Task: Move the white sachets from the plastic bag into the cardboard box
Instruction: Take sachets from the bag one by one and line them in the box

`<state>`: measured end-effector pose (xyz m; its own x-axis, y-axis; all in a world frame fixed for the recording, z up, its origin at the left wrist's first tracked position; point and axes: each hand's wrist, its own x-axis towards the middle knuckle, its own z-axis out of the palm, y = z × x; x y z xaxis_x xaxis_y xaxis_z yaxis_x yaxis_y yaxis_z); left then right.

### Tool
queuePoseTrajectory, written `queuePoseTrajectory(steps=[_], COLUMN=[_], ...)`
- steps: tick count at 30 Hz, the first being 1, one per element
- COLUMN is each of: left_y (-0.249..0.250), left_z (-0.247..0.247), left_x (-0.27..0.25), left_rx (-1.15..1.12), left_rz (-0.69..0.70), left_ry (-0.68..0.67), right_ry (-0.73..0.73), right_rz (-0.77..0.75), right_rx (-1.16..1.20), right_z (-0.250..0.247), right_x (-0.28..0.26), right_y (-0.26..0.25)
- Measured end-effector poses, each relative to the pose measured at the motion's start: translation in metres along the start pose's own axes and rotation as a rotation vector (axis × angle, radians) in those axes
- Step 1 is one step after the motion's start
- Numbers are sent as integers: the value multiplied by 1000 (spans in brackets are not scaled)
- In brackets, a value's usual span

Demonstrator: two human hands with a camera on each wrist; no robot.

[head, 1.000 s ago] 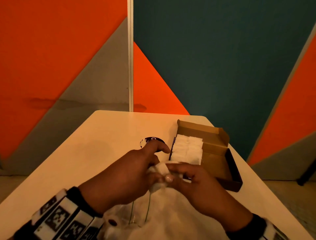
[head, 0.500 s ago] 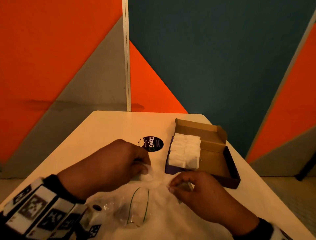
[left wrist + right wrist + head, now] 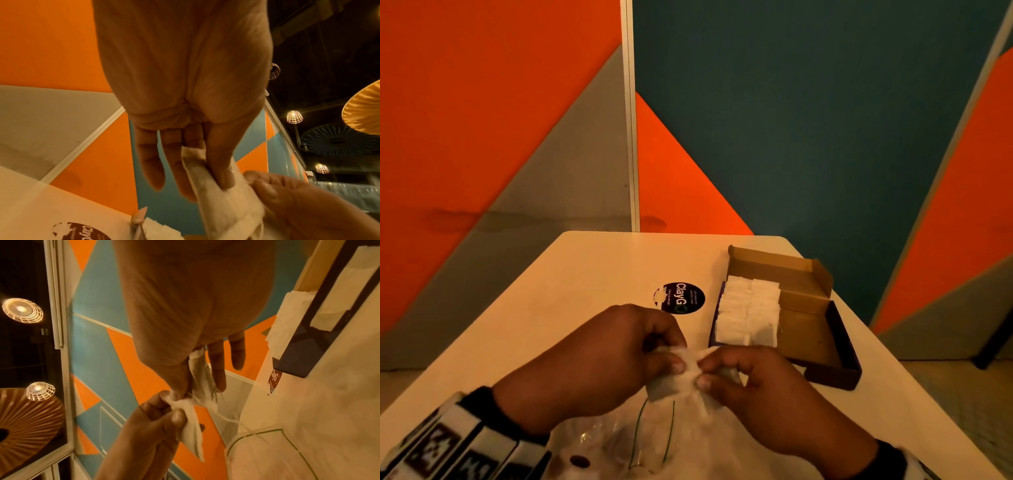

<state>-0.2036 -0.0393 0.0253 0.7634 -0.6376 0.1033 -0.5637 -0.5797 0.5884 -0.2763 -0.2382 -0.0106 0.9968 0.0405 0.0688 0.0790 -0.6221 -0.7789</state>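
Note:
Above the clear plastic bag (image 3: pixel 654 445) at the table's near edge, my two hands meet. My left hand (image 3: pixel 674 359) pinches a white sachet (image 3: pixel 667 387) between thumb and fingers; the left wrist view shows this left hand (image 3: pixel 205 183) on the sachet (image 3: pixel 226 211). My right hand (image 3: pixel 705 373) pinches a second sachet (image 3: pixel 200 369), and thin threads run between the two. In the right wrist view the right hand (image 3: pixel 197 389) sits just above the left hand's sachet (image 3: pixel 191 434). The open cardboard box (image 3: pixel 811 329) lies to the right, with several white sachets (image 3: pixel 750 315) packed in its left half.
A round black sticker (image 3: pixel 679 297) lies on the white table (image 3: pixel 571 294) beyond my hands, left of the box. The box's right half shows bare cardboard. Orange, grey and teal wall panels stand behind the table's far edge.
The hands were together a second ago, drew apart over the bag, and have now come back together with sachets pinched between them.

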Motion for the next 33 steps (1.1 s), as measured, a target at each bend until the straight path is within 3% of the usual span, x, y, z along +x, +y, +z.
queuePoseTrajectory(steps=[5,9,11,18,21,25,29,33], left_y=[-6,-5,-5,-11,-10,-3,-6,-9], left_z=[1,6,10,27,36,45,48,48], left_x=[-6,-10,-10,-9,-7,-5,-3,0], left_rx=[43,-29,-116,-336,-527,-776,-915,-1036], left_rz=[6,12,13,66,117,63,15,-6], left_ry=[-172,-255,-215,-28,54,101,243,284], right_ry=[-39,-71,-77,-17,-2,-7,4,143], right_rz=[-13,-46,-37,26,-5,-12,31,91], right_rx=[49,-269,-289,88,140,156,156,356], right_z=[-8,-11,-12,-4,1,8,14,16], right_x=[-5,-4,-3,3,6,7,6,11], right_y=[-2,-6,-4,4,7,10,13,18])
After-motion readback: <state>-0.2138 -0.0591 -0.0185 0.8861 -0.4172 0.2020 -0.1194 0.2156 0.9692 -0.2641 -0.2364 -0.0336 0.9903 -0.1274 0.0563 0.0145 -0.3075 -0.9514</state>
